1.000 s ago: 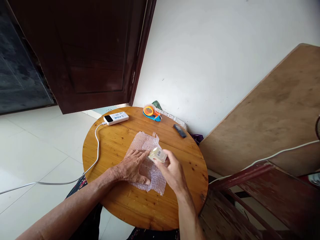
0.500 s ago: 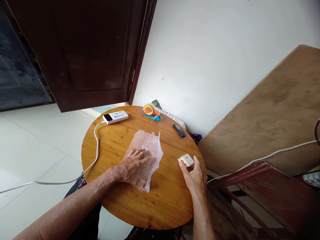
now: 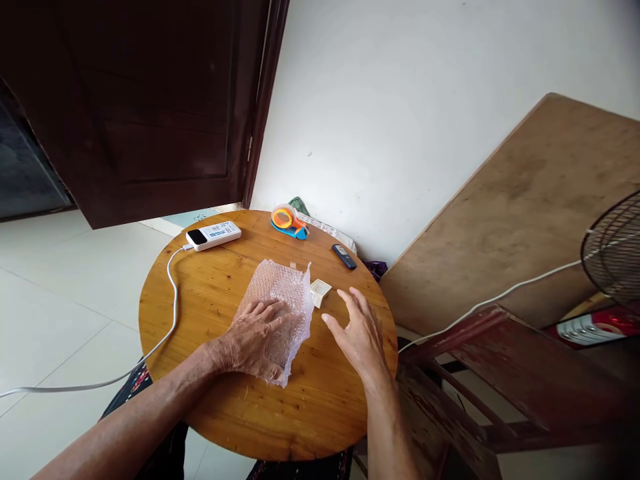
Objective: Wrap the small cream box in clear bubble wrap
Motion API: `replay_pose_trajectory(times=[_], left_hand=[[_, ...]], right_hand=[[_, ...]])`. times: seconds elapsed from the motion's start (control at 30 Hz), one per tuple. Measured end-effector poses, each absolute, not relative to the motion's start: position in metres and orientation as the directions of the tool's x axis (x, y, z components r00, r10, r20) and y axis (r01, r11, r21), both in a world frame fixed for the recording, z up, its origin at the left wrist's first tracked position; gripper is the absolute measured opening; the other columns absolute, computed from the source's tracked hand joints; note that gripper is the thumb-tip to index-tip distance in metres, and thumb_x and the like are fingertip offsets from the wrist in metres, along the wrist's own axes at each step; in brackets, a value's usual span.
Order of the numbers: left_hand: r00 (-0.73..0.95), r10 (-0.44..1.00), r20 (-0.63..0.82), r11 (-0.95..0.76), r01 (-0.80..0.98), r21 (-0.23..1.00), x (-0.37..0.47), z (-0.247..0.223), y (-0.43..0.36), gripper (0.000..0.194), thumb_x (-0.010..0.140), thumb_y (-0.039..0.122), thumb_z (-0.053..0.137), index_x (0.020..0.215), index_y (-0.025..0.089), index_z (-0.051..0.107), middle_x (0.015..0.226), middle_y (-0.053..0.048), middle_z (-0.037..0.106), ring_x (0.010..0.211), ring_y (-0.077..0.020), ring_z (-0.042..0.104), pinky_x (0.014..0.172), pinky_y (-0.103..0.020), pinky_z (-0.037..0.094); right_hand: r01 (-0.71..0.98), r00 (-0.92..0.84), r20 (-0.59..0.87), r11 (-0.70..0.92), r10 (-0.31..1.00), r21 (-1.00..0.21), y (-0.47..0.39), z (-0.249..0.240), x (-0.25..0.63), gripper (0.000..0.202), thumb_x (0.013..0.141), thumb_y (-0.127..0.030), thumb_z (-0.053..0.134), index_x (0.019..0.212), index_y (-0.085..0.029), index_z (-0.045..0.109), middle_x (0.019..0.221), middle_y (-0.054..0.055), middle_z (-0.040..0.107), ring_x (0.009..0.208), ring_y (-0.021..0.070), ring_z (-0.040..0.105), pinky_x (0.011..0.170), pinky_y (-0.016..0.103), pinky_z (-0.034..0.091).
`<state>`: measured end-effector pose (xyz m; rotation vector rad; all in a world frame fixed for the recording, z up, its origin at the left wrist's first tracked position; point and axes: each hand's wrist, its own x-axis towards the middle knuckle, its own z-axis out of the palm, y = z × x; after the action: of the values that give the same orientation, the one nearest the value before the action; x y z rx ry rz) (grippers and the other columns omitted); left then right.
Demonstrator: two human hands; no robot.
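A sheet of clear bubble wrap [image 3: 270, 280] lies on the round wooden table [image 3: 200, 300]. My left hand [image 3: 255, 337] rests flat on it, fingers spread, pressing its middle. Against the wrap's right edge sits a small cream-coloured box [image 3: 321, 291], its left side close to or partly behind the raised plastic; I cannot tell if they touch. My right hand [image 3: 359, 333] is just to the right of the box, thumb and fingers apart, holding nothing.
At the table's back stand an orange and blue tape dispenser [image 3: 290, 222] and a dark handheld device [image 3: 344, 257]. A white power bank [image 3: 214, 235] with a white cable [image 3: 174, 300] lies back left. A wooden chair [image 3: 500, 373] and a fan [image 3: 615, 247] are on the right.
The small box has gone from the table's right side leftward to the bubble wrap's edge, and my right hand has let go of it. My left hand stays on the wrap. The view has turned right.
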<state>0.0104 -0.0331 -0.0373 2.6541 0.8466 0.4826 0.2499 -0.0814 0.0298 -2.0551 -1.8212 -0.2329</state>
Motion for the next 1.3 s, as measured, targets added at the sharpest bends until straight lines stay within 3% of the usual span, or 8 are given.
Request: replay_pose_trajectory(times=[0.17, 0.33, 0.57, 0.7, 0.83, 0.9, 1.07, 1.3], left_hand=[[0.761, 0.597, 0.253, -0.782, 0.483, 0.393, 0.011, -0.039, -0.032, 0.107, 0.060, 0.075, 0.070, 0.150, 0.028, 0.038, 0.152, -0.015, 0.041, 0.138, -0.0419, 0.035, 0.114, -0.058, 0.026], [0.761, 0.610, 0.222, -0.767, 0.496, 0.406, 0.011, -0.033, -0.034, 0.107, 0.060, 0.077, 0.069, 0.149, 0.026, 0.039, 0.152, -0.016, 0.040, 0.138, -0.0430, 0.036, 0.113, -0.061, 0.025], [0.769, 0.598, 0.227, -0.774, 0.479, 0.415, 0.011, -0.030, -0.034, 0.107, 0.058, 0.078, 0.069, 0.147, 0.026, 0.042, 0.152, -0.016, 0.041, 0.139, -0.0412, 0.034, 0.115, -0.059, 0.024], [0.761, 0.606, 0.232, -0.771, 0.489, 0.408, 0.011, -0.034, -0.033, 0.106, 0.058, 0.078, 0.069, 0.146, 0.025, 0.042, 0.150, -0.016, 0.043, 0.138, -0.0421, 0.036, 0.114, -0.059, 0.025], [0.764, 0.589, 0.264, -0.788, 0.470, 0.397, 0.012, -0.038, -0.032, 0.103, 0.058, 0.078, 0.069, 0.144, 0.025, 0.046, 0.149, -0.015, 0.045, 0.137, -0.0421, 0.036, 0.114, -0.059, 0.026], [0.766, 0.584, 0.270, -0.793, 0.466, 0.393, 0.011, -0.038, -0.032, 0.102, 0.059, 0.077, 0.069, 0.144, 0.025, 0.046, 0.149, -0.015, 0.045, 0.137, -0.0423, 0.036, 0.113, -0.059, 0.026], [0.752, 0.614, 0.241, -0.768, 0.498, 0.402, 0.011, -0.038, -0.032, 0.103, 0.055, 0.078, 0.071, 0.140, 0.022, 0.051, 0.146, -0.016, 0.045, 0.134, -0.0422, 0.037, 0.114, -0.058, 0.025], [0.753, 0.601, 0.269, -0.778, 0.473, 0.414, 0.011, -0.034, -0.033, 0.098, 0.063, 0.079, 0.066, 0.142, 0.024, 0.048, 0.149, -0.016, 0.044, 0.137, -0.0397, 0.037, 0.115, -0.058, 0.024]], right_hand=[[0.954, 0.133, 0.254, -0.054, 0.958, -0.296, -0.054, 0.016, 0.252, 0.062, 0.081, -0.033, 0.062, 0.141, -0.021, 0.047, 0.149, 0.014, 0.045, 0.135, 0.0324, 0.044, 0.106, 0.050, 0.039], [0.901, 0.112, 0.198, -0.015, 0.974, -0.434, -0.032, 0.010, 0.255, 0.056, 0.079, -0.020, 0.058, 0.134, -0.021, 0.053, 0.131, 0.011, 0.063, 0.120, 0.0274, 0.059, 0.101, 0.043, 0.046], [0.826, 0.065, 0.146, 0.029, 0.987, -0.563, -0.084, 0.014, 0.314, 0.053, 0.080, -0.029, 0.055, 0.133, -0.024, 0.055, 0.131, 0.007, 0.064, 0.117, 0.0233, 0.062, 0.103, 0.038, 0.046], [0.865, 0.074, 0.135, 0.004, 0.988, -0.502, -0.108, 0.020, 0.336, 0.059, 0.076, -0.027, 0.056, 0.135, -0.024, 0.053, 0.134, 0.008, 0.061, 0.123, 0.0247, 0.058, 0.107, 0.042, 0.044], [0.865, 0.131, 0.364, 0.073, 0.922, -0.496, -0.112, 0.046, 0.302, 0.048, 0.085, -0.035, 0.056, 0.132, -0.024, 0.055, 0.139, 0.010, 0.056, 0.130, 0.0256, 0.051, 0.111, 0.045, 0.040], [0.846, 0.028, 0.397, 0.189, 0.917, -0.498, -0.109, 0.060, 0.262, 0.038, 0.090, -0.034, 0.053, 0.126, -0.024, 0.059, 0.134, 0.009, 0.060, 0.126, 0.0241, 0.055, 0.109, 0.043, 0.043], [0.788, -0.414, 0.210, 0.465, 0.885, -0.404, -0.082, 0.061, 0.176, 0.037, 0.098, -0.027, 0.045, 0.133, -0.022, 0.055, 0.146, 0.009, 0.049, 0.133, 0.0208, 0.047, 0.111, 0.038, 0.040], [0.961, -0.199, 0.091, 0.212, 0.976, -0.177, -0.046, 0.002, 0.214, 0.037, 0.098, -0.022, 0.040, 0.129, -0.014, 0.058, 0.137, 0.015, 0.055, 0.126, 0.0282, 0.051, 0.106, 0.044, 0.041]])
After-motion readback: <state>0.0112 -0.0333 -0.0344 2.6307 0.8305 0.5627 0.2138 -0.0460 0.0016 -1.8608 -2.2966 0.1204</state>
